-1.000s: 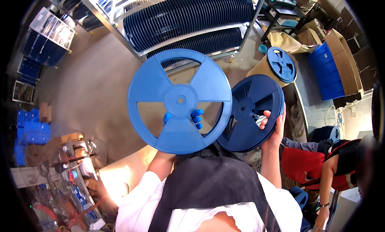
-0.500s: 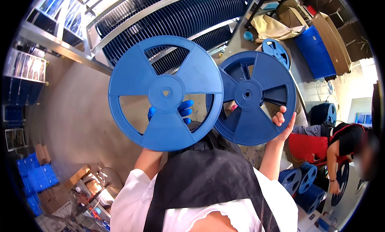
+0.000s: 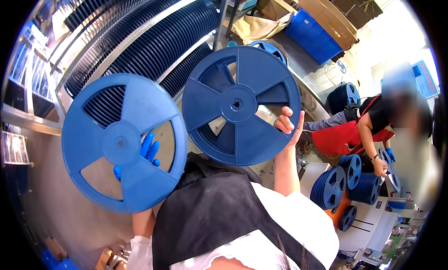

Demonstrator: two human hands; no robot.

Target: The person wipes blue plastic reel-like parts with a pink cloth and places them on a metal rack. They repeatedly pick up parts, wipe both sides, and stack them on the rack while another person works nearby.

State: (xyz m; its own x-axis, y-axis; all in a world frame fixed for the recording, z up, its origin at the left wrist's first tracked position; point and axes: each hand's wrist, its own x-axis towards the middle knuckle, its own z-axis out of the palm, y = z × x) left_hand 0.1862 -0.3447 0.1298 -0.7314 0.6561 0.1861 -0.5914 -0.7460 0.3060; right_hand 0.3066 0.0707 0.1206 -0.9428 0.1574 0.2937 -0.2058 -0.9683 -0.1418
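Two large blue plastic reels are held up in front of my body, each with a round hub and wedge-shaped windows. My left hand (image 3: 150, 148), in a blue glove, supports the lighter left reel (image 3: 149, 99) from behind. Its fingertips show through two of the windows, and the palm is hidden. At the right edge of the darker right reel (image 3: 263, 69), my bare right hand (image 3: 290, 130) grips the rim, with fingers curled through a window. The two reels are close side by side.
Behind the reels, a metal rack (image 3: 140, 36) holds long rows of dark blue discs. A blue bin (image 3: 308, 36) and cardboard boxes (image 3: 329, 17) stand at far right. On the right, a person (image 3: 368, 125) handles another reel near stacked reels (image 3: 329, 188).
My view has swung to the right. The left reel now sits lower and farther left, and the right reel has turned and shifted left in the picture. Both hands keep their hold.
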